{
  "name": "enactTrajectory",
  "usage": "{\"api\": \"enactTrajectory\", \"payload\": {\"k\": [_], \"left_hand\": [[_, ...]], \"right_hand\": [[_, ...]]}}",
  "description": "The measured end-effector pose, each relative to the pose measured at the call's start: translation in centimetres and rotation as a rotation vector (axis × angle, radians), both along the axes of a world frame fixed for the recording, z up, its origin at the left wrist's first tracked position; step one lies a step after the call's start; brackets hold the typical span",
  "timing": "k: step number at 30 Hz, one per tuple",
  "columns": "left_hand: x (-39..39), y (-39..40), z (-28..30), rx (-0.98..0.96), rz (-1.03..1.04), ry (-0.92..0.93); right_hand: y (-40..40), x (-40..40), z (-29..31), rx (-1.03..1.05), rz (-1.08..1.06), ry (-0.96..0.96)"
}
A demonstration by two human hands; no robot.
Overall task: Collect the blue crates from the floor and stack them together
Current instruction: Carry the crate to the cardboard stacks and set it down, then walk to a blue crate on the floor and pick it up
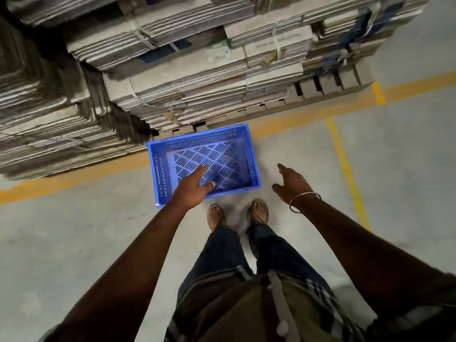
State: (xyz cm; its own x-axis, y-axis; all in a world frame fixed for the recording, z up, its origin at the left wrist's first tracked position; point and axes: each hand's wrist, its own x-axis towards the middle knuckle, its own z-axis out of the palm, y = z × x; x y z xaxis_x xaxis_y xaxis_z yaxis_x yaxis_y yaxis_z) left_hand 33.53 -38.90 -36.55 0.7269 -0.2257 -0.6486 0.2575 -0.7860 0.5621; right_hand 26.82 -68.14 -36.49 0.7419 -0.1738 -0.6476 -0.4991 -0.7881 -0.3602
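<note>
We see one blue crate, a rectangular plastic moulding with slotted walls and a perforated diagonal-pattern base, sitting on the smooth grey concrete floor just near of the strapped stacks of flattened corrugated cardboard. Our left hand extends over the crate's near rim, fingers straight and apart, gripping nothing. Our right hand, wearing a thin metal bangle, hovers right of the crate, fingers relaxed and apart.
</note>
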Motion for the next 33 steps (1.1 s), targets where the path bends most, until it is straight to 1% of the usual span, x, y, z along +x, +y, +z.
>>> {"api": "enactTrajectory", "payload": {"k": [5, 8, 17, 19, 21, 23, 25, 28, 33], "left_hand": [[-0.7, 1.9, 4.1, -0.017, -0.031, -0.014], [-1.3, 4.4, 6.3, -0.017, 0.004, -0.011], [-5.1, 12.7, 11.9, 0.089, 0.3, -0.133], [-7.1, 14.3, 12.9, 0.118, 0.405, -0.149], [-8.6, 15.5, 13.8, 0.124, 0.483, -0.137], [-11.3, 17.3, 14.6, 0.128, 0.588, -0.13], [-14.3, 19.2, 15.4, 0.138, 0.684, -0.139], [-18.7, 23.0, 16.1, 0.206, 0.782, -0.135], [-25.8, 29.2, 16.3, 0.254, 0.921, -0.132]], "right_hand": [[2.0, 0.5, 4.4, -0.008, 0.083, -0.053], [4.1, 2.0, 6.3, 0.008, 0.171, -0.074], [10.0, 9.2, 10.4, 0.068, 0.574, -0.086], [11.7, 10.2, 11.0, 0.07, 0.642, -0.083], [12.9, 11.4, 10.4, 0.069, 0.662, -0.104], [15.5, 12.6, 9.6, 0.066, 0.784, -0.106], [19.1, 12.9, 10.6, 0.061, 0.882, -0.113], [25.1, 12.3, 12.0, 0.087, 1.002, -0.129], [35.5, 10.4, 13.7, 0.076, 1.254, -0.152]]}}
